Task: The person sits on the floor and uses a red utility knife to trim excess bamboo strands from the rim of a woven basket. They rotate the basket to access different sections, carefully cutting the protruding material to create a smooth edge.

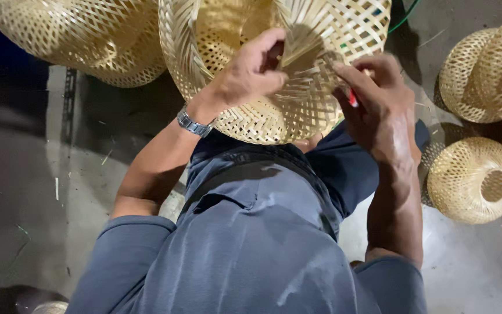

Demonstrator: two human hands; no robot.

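Note:
A pale woven bamboo basket (262,119) rests against my knees at the top centre, its open weave facing me. My left hand (250,72), with a metal watch (194,123) on the wrist, grips the basket's weave with the thumb pressed into it. My right hand (376,102) is closed on a small red-handled tool (352,99) and its fingertips touch the bamboo strips beside the left hand. The tool's tip is hidden behind my fingers.
Another large woven basket (82,38) lies at the top left. Several smaller round woven baskets (474,180) sit on the grey concrete floor (36,174) at the right. My blue shirt and trousers fill the lower middle.

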